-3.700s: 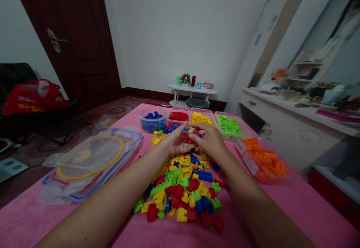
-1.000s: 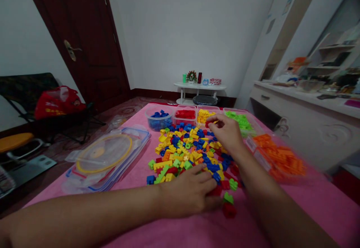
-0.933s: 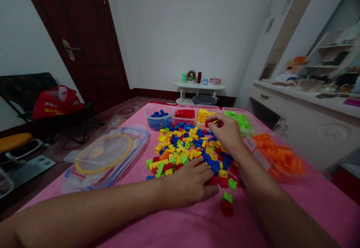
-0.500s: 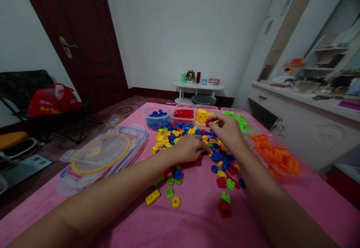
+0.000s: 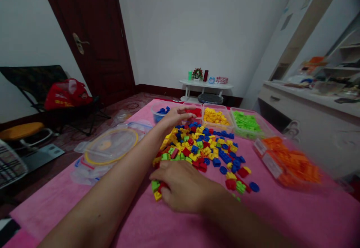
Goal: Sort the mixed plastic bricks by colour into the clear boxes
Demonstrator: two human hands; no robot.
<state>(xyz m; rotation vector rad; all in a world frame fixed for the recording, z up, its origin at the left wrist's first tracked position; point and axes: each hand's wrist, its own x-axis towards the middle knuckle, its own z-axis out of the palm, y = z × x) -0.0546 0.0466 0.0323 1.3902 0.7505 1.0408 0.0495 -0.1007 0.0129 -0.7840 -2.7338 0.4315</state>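
A pile of small plastic bricks (image 5: 202,147) in red, yellow, blue and green lies on the pink cloth (image 5: 281,210). My left hand (image 5: 178,116) reaches far over the pile, its fingers stretched out above the red-brick container (image 5: 198,111), beside the round tub of blue bricks (image 5: 158,112). I see nothing held in it. My right hand (image 5: 182,186) rests palm down at the pile's near edge. Its fingers curl over a few bricks (image 5: 156,188), green, red and yellow, at its left.
Clear containers of yellow bricks (image 5: 215,117), green bricks (image 5: 247,122) and orange bricks (image 5: 289,162) stand at the back and right. A stack of clear lids (image 5: 109,147) lies on the left. A folding chair with a red bag (image 5: 66,94) stands by the door.
My left hand has moved from the pile's middle out to the red container. My right hand has come back from the far containers to the pile's near edge. The view has shifted left.
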